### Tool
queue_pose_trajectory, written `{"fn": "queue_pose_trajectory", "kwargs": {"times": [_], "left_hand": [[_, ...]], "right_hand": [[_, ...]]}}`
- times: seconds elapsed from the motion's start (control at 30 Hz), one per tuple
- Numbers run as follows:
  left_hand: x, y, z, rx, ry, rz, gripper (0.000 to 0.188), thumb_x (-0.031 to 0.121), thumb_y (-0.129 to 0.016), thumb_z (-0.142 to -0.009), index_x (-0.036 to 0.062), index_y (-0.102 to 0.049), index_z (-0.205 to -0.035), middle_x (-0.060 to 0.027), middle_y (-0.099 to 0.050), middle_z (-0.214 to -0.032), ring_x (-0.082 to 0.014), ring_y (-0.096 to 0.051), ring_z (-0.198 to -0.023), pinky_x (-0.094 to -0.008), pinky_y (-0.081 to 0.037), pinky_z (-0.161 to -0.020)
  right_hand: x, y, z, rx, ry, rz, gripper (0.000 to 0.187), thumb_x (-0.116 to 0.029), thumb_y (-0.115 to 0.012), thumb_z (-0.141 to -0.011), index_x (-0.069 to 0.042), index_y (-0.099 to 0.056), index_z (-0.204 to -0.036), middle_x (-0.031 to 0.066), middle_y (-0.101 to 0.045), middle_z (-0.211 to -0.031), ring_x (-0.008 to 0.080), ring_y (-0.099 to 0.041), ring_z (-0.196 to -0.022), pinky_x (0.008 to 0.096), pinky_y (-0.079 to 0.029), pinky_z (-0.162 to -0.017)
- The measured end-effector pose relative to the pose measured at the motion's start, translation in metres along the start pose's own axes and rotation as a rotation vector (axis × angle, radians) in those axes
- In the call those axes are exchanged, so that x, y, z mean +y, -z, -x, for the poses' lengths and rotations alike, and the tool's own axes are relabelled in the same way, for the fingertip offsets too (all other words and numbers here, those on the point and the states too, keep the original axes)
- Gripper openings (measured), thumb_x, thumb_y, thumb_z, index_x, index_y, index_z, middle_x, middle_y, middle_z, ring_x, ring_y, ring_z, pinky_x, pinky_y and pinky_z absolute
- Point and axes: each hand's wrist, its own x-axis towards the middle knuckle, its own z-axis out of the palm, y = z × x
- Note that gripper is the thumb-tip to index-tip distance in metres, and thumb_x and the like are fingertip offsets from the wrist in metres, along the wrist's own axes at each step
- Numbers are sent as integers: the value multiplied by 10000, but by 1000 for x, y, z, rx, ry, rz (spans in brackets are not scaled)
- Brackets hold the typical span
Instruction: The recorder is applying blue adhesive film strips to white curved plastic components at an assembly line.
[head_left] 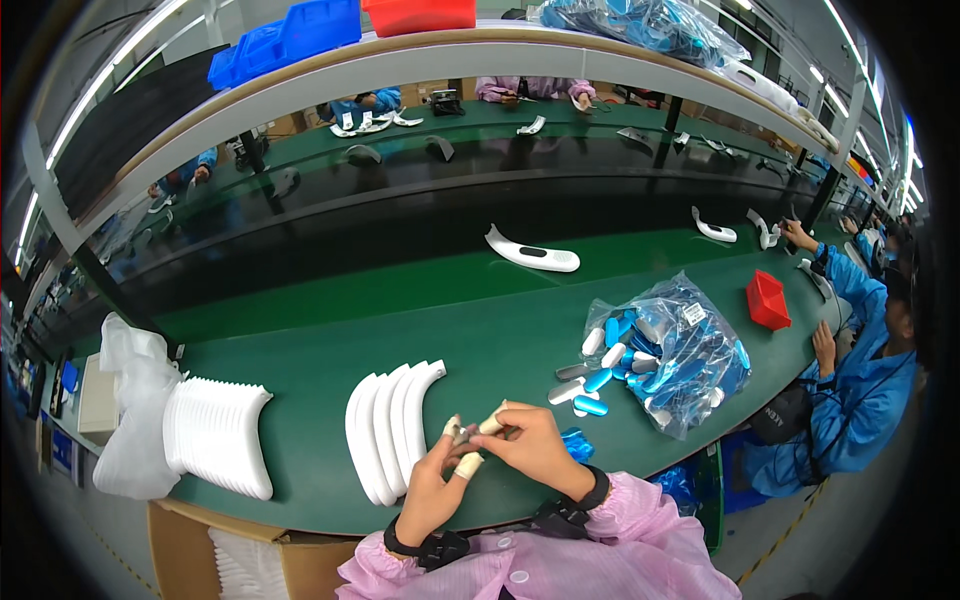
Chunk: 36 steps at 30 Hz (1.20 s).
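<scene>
Both my hands meet above the near edge of the green table, with pale covers on several fingertips. My left hand [432, 492] and my right hand [538, 445] pinch together around something small and greyish, mostly hidden by the fingers. Just left of them lies a row of several curved white plastic pieces [385, 430]. To the right, small oval pieces [597, 380] in white, grey and shiny blue spill from a clear plastic bag [690, 370]. A crumpled bit of blue film [577, 445] is beside my right wrist.
At left stand a tight stack of curved white pieces [215, 435] and white foam wrapping [132, 410]. A red bin [768, 300] is at right, near a co-worker in blue [850, 350]. One white piece [535, 257] rests farther off, below an overhead shelf [480, 55].
</scene>
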Motion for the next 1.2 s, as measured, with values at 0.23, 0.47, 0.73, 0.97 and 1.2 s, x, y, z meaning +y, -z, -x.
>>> {"fn": "queue_pose_trajectory", "kwargs": {"times": [0.23,0.47,0.73,0.97,1.2], "left_hand": [[1,-14,-5,-148,-115,-8,517,66,-655,-891,-14,-475,-1369,-120,-623,-1154,-153,-613,-981,-268,-505,-829],[4,-9,-2,-193,-133,-244,446,103,-666,-883,-4,-542,-1297,-116,-660,-1021,-147,-623,-883,-267,-500,-778],[1,-3,-9,99,26,304,296,84,-613,-928,-18,-565,-1203,-87,-652,-1075,-145,-637,-921,-251,-521,-717],[7,-3,-9,77,1,381,370,21,-646,-890,-20,-551,-1246,-70,-630,-1110,-149,-625,-961,-278,-490,-851],[-6,0,-13,48,-326,-349,369,80,-738,-784,41,-651,-1140,-132,-588,-1170,-246,-558,-1086,-375,-435,-939]], "right_hand": [[-2,17,20,-122,-88,-99,126,-84,-790,-773,-30,-737,-873,-11,-565,-721,45,-481,-621,208,-365,-543],[-1,35,21,-297,13,7,97,-44,-719,-810,-2,-657,-872,31,-531,-753,108,-489,-641,271,-374,-548],[5,62,35,382,239,432,118,-72,-737,-772,-18,-638,-804,55,-600,-819,203,-578,-720,308,-468,-625],[5,82,63,-156,129,909,250,-160,-779,-751,-42,-691,-953,84,-648,-956,286,-608,-840,376,-493,-748],[17,31,28,-108,-75,-179,210,-76,-751,-815,13,-668,-987,93,-675,-1048,171,-648,-939,283,-524,-779]]}}
